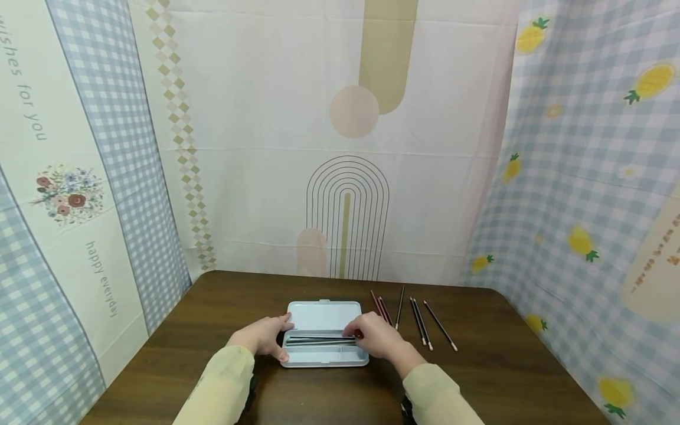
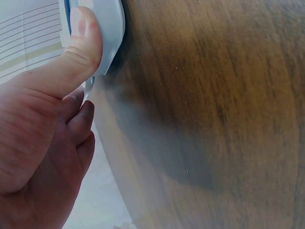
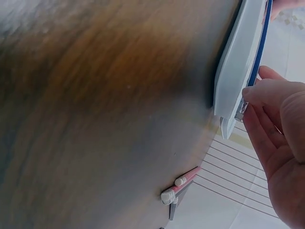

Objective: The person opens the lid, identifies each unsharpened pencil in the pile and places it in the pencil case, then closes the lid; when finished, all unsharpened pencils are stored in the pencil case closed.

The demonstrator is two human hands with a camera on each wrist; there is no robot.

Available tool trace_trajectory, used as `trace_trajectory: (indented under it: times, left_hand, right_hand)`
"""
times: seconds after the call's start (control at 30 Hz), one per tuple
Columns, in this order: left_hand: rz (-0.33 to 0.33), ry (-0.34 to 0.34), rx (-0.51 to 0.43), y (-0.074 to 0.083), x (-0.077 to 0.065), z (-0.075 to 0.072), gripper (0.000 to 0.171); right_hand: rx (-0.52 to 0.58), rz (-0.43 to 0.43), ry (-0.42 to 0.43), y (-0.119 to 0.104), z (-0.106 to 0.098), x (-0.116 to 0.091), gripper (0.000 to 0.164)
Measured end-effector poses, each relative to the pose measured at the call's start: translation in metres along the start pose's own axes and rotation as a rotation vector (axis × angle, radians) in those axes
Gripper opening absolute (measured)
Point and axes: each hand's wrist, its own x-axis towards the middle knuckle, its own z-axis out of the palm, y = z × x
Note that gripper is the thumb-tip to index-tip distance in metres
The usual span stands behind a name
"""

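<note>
A light blue pencil case [image 1: 325,356] lies on the table with its lid [image 1: 324,316] laid back. Several pencils [image 1: 317,340] lie lengthwise in its far compartment. My left hand [image 1: 264,335] grips the case at its left end, the thumb on the near rim and the fingers by the lid. At the right end, my right hand [image 1: 376,335] pinches a dark blue pencil [image 3: 260,53] near its silver end, low over the case. The right wrist view shows the thumb against that pencil; its far end is out of that view.
On the brown table [image 1: 494,366], right of the case, several loose pencils lie spread out, among them a red pencil [image 1: 376,303] and a dark pencil [image 1: 440,326] farthest right. Behind the table hangs a patterned cloth [image 1: 255,147], with checked cloths at both sides.
</note>
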Motion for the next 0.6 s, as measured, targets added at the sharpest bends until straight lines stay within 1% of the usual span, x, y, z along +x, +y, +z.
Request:
trace_trajectory:
  times: [0.27, 0.43, 0.6]
  left_hand:
    - [0.01, 0.001, 0.011, 0.0001, 0.0003, -0.0001, 0.081]
    - [0.008, 0.002, 0.012, 0.0004, 0.0004, 0.0001, 0.081]
    - [0.007, 0.0, 0.006, 0.0003, 0.0002, 0.0007, 0.08]
  right_hand:
    - [-0.04, -0.007, 0.049, 0.0024, -0.0003, -0.0012, 0.028]
    - [-0.031, -0.003, 0.041, 0.0029, -0.0013, -0.0019, 0.026]
    - [-0.015, 0.029, 0.009, 0.0033, 0.0007, -0.0018, 0.025]
